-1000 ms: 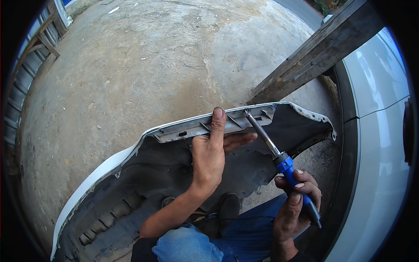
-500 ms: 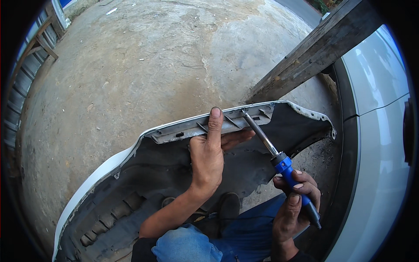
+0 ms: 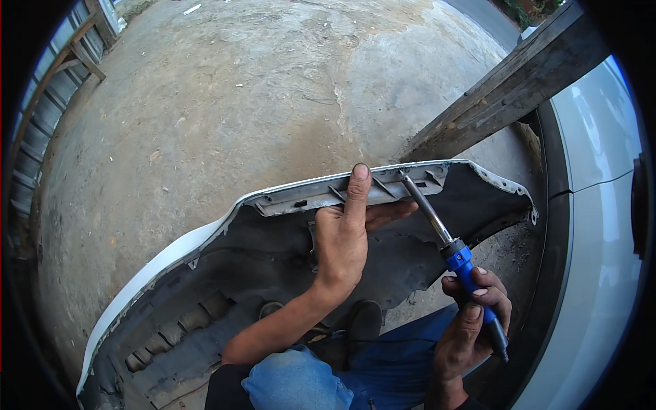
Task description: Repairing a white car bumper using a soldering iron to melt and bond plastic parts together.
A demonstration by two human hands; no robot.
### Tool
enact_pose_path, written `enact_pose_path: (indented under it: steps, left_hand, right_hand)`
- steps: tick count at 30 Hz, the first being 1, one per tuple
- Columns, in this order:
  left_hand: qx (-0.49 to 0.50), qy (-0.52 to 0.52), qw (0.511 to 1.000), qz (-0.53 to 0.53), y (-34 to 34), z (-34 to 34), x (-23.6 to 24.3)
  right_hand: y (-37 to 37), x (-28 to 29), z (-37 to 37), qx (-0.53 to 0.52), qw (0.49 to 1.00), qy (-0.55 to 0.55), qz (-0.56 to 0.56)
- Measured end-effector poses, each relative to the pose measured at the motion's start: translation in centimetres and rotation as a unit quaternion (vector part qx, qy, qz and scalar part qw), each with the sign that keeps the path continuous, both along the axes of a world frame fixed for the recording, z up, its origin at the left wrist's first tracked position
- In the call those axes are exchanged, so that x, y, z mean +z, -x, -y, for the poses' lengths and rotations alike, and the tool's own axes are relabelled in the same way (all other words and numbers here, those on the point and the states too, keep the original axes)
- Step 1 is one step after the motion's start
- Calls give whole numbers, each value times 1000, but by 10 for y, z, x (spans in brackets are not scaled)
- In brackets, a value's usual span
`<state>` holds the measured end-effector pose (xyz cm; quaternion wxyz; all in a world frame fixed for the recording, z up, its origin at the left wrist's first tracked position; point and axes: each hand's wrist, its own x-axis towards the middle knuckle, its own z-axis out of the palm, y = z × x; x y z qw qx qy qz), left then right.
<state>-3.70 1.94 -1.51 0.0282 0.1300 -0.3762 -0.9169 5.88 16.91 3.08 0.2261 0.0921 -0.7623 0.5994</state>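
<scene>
A white car bumper [image 3: 160, 266] lies across in front of me, its dark inner side toward me. My left hand [image 3: 342, 249] grips the grey plastic flange [image 3: 307, 199] along its top edge, thumb up over the rim and fingers beneath. In my right hand [image 3: 471, 321] is a soldering iron [image 3: 427, 208] with a blue handle and a metal barrel, held in closed fingers. Its tip touches the flange close to the rim, right of my left thumb. The hand hides part of the handle.
A thick wooden post [image 3: 499, 89] slants up beyond the bumper's right part. A light-coloured car body [image 3: 601, 260] stands close on the right. Concrete floor [image 3: 266, 102] stretches ahead, with a corrugated metal wall [image 3: 41, 137] at far left. My shoe [image 3: 365, 320] is below the bumper.
The view has shifted, so the bumper and both hands appear slightly farther right. The iron's tip stays at about the same spot on the flange, and both grips look unchanged.
</scene>
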Motion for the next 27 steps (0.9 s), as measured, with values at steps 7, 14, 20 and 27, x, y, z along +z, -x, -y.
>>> enact_pose_path:
  steps: [7, 14, 20, 27]
  left_hand:
    - [-13, -5, 1000, -15, 1, 0, 1]
    - [-7, -1, 1000, -10, 0, -1, 0]
    - [2, -27, 1000, -9, -1, -2, 0]
    - [5, -29, 1000, -8, -1, -3, 2]
  right_hand:
    - [0, -1, -3, 0, 1000, -15, -17]
    - [0, 1, 1, -13, 1000, -9, -5]
    - [-1, 1, 1, -32, 999, -8, 4]
    - [-1, 1, -1, -8, 1000, -21, -18]
